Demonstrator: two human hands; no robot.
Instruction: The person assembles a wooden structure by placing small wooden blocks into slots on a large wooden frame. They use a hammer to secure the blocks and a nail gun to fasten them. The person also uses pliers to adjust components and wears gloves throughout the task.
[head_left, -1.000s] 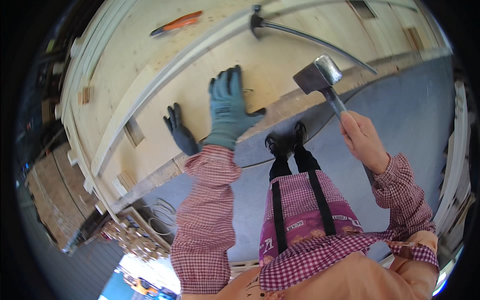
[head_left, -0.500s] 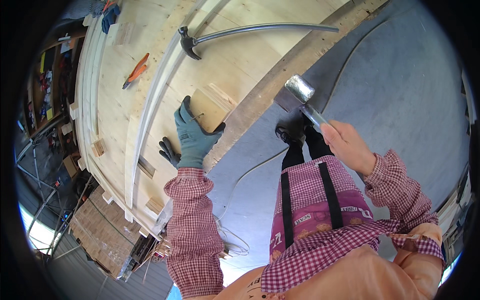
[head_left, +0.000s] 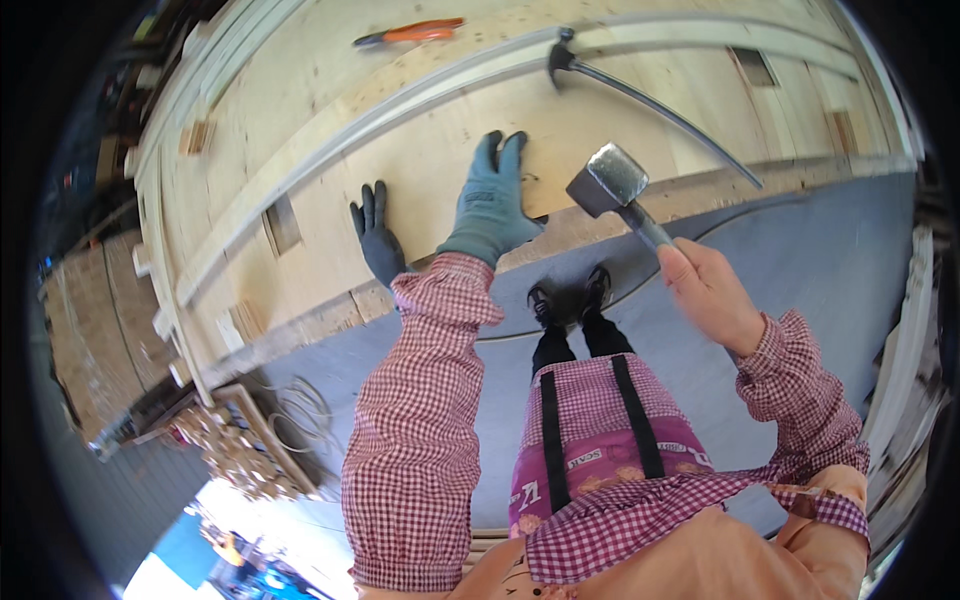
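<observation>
My left hand (head_left: 488, 205), in a blue-green glove with dark fingertips, lies on the pale wood near the workbench's front edge, its fingers stretched and spread. Beside its fingers a small bent nail (head_left: 531, 178) shows in the wood. The outline of the wooden block under that hand is hard to make out. My bare right hand (head_left: 712, 290) is closed round the handle of a club hammer (head_left: 617, 178). Its square metal head is raised to the right of my left hand. An unworn dark grey glove (head_left: 376, 238) lies at the bench edge, left of my left hand.
A claw hammer (head_left: 660, 110) lies across the plywood bench top (head_left: 330, 215), its handle reaching the front edge. Orange-handled pliers (head_left: 415, 33) rest farther back. A long curved pale strip (head_left: 400, 95) runs along the bench. A cable (head_left: 650, 283) crosses the grey floor.
The view has swung, so the bench now runs more level across it. My left hand has flattened, with its fingers reaching forward. The club hammer stays raised in my right hand.
</observation>
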